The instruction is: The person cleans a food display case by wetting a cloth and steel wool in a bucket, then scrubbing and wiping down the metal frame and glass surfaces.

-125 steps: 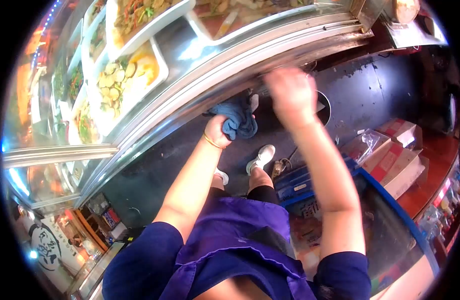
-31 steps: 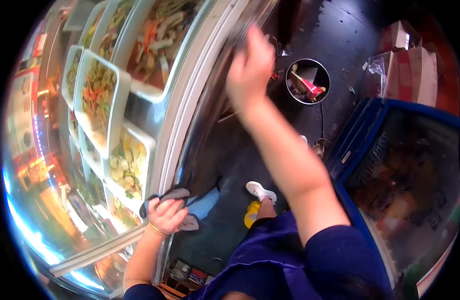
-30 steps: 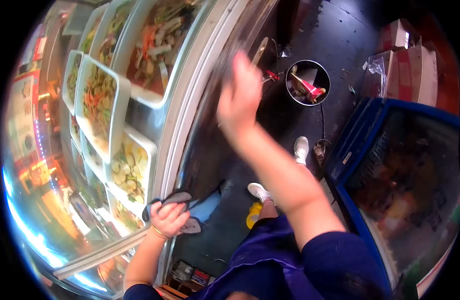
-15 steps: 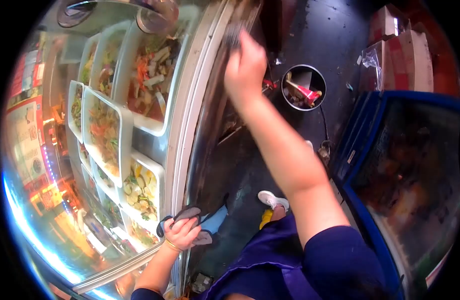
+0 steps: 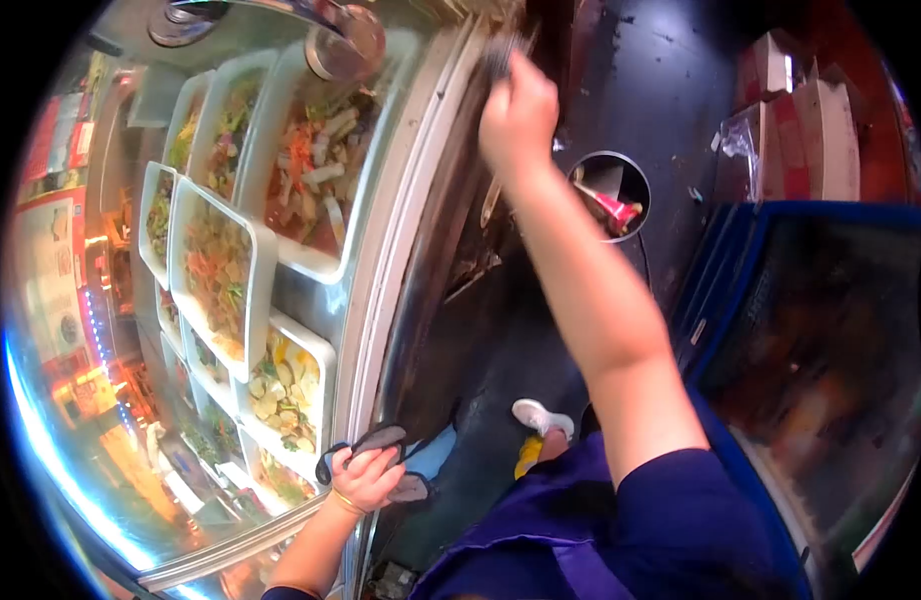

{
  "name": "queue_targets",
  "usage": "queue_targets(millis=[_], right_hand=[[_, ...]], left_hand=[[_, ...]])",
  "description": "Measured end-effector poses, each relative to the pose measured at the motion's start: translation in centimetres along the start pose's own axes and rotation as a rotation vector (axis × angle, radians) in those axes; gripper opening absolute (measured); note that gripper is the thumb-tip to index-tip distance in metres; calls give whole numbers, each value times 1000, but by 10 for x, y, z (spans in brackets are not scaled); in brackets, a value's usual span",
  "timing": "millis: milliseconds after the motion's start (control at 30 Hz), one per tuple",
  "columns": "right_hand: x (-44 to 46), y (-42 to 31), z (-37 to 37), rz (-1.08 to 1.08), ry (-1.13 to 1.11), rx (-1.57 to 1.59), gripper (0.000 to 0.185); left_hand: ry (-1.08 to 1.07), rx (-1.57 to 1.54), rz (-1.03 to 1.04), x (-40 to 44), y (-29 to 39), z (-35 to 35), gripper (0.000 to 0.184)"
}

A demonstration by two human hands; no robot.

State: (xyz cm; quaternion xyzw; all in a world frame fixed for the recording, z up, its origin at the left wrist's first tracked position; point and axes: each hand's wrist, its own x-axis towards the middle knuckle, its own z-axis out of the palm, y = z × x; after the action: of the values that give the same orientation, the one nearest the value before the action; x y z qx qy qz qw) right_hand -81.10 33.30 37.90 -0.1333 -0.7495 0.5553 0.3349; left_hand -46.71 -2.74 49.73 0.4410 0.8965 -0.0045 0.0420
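Note:
My left hand [image 5: 366, 480] is closed around a bunched grey and light-blue cloth thing with dark edging [image 5: 433, 455]; its exact kind does not show. It is beside the front frame of a glass display case [image 5: 386, 270], near the lower trays. My right hand [image 5: 521, 120] reaches far out along the case, fingers closed on a small dark, ridged object [image 5: 501, 58] that is too blurred to name. The object is close to the dark ledge next to the frame. Behind the glass are several white trays of mixed food [image 5: 266, 250].
A round bin [image 5: 636, 170] with rubbish in it stands on the dark floor [image 5: 641, 60], partly behind my right forearm. Cardboard boxes [image 5: 821, 140] are stacked at the upper right. Below them is a blue-framed chest with a glass top [image 5: 781, 212]. My white shoe [image 5: 541, 415] shows below.
The view has shifted slightly, so the case and trays appear farther right. My right arm is still outstretched and its forearm now covers part of the bin. My left hand keeps its grip.

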Motion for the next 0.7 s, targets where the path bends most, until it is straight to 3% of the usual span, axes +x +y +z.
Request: queue_targets(millis=[67, 167, 267, 300, 333, 367, 433, 467, 500, 567, 600, 700], right_hand=[[-89, -22, -7, -131, 53, -80, 51], [-177, -54, -34, -168, -167, 68, 58], [-101, -18, -9, -241, 61, 86, 55], [-47, -11, -6, -170, 65, 28, 48], [1, -2, -5, 43, -31, 139, 34], [37, 29, 13, -121, 159, 12, 25], [47, 16, 4, 29, 65, -57, 31], [36, 24, 10, -98, 144, -88, 25], [10, 13, 0, -66, -5, -84, 33], [-75, -10, -6, -171, 35, -150, 48], [-115, -27, -21, -87, -121, -144, 50], [-180, -50, -43, -112, -244, -62, 54]], left_hand=[[-19, 14, 19, -2, -1, -1, 24], [-48, -7, 4, -1, -1, -6, 16], [-50, -6, 6, -3, -3, -4, 16], [-51, -6, 3, -4, -1, -3, 16], [-59, -12, -1, -3, -1, -5, 17], [-67, 10, 12, -2, -1, -6, 17], [-60, -6, -7, -1, 0, -6, 16], [-35, -5, -25, -1, 2, -4, 17], [-33, -5, -20, -2, 1, -2, 17], [-38, 0, -3, -5, 0, -2, 17], [-37, -9, -14, -5, 1, -2, 18], [-47, -8, -13, -3, 2, -4, 20]])
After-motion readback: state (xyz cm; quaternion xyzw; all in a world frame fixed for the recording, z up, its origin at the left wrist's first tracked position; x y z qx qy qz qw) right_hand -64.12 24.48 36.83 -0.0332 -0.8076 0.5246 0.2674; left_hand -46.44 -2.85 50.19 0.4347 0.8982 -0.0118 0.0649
